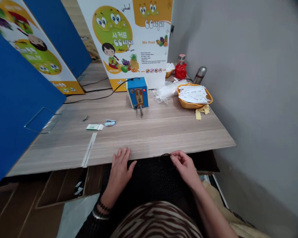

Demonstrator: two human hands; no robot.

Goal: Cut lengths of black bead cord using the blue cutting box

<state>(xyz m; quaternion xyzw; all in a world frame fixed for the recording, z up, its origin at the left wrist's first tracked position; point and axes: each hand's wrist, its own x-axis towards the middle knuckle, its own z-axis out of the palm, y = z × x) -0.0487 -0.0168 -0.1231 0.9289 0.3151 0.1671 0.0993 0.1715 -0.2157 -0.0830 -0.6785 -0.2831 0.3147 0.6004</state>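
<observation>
My left hand (121, 167) lies palm down over the front edge of the wooden table (164, 132), fingers stretched out and thumb apart, holding nothing. Dark beaded bracelets and a silvery bangle circle that wrist. My right hand (185, 163) is at the same edge further right, thumb and forefinger pinched on the end of a short strand of black beads (166, 154). The strand runs left along the table's edge; part of it is hidden by the fingers and it blends into the dark clothing below.
A blue machine (138, 94) with a metal shaft and cord stands mid-table. Further left are a light-blue stapler (110, 123), a small box (94, 127) and a paper strip (89, 149). An orange basket (194, 105) of printed labels sits at right, near a steel flask (200, 74) and clear plastic (166, 91).
</observation>
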